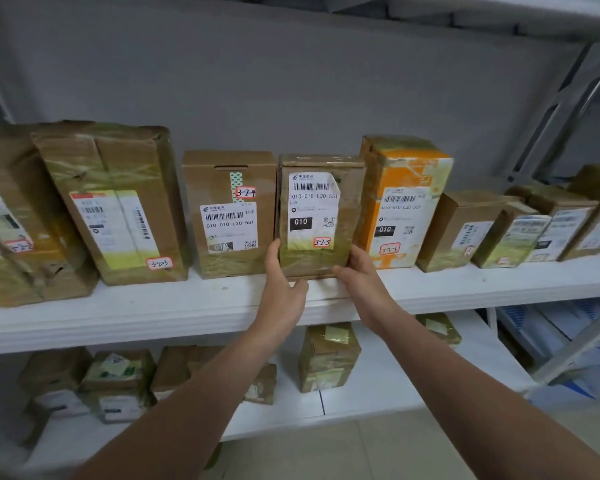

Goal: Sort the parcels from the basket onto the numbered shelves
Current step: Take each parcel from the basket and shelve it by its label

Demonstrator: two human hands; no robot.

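Presently, tall brown taped cardboard parcel [319, 216] stood upright on white shelf [465, 285]; left hand [284, 282] and right hand [364, 278] gripped its lower corners. Likely light, stiff, tape-slick; best held at side edges.

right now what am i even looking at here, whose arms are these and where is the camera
No machine here. One camera sits on a person's head, looking forward and down, so the two bare arms are theirs. The left hand and right hand grip the lower corners of a brown parcel marked 3-2-5. It stands upright on the white shelf, in the gap between the parcel marked 3-2-4 and an orange parcel. More parcels line this row and the lower shelf.
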